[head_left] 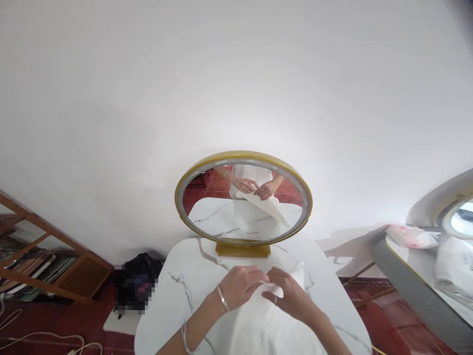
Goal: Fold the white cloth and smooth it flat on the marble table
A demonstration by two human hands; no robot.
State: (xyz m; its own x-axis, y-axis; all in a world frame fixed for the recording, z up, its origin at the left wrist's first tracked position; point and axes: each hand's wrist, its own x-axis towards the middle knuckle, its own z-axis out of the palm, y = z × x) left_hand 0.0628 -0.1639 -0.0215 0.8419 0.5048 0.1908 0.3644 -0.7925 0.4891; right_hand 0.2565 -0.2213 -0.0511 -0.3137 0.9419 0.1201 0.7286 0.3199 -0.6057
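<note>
White, thin and slanting, a pale flexible sheet (299, 277) is hanging over the white, grey-veined table (173, 315), my left hand (242, 286) and right hand (291, 298) meeting at its edge. My fingers (258, 277) are curling almost closed, pinching it. My knuckles are hiding the exact grip, and where sheet gives way to the white material (275, 333) below, I cannot tell. A rounded, gold-rimmed mirror (221, 217) is standing just beyond, reflecting both hands; a second rounded mirror (463, 223) at far right is running out of view.
</note>
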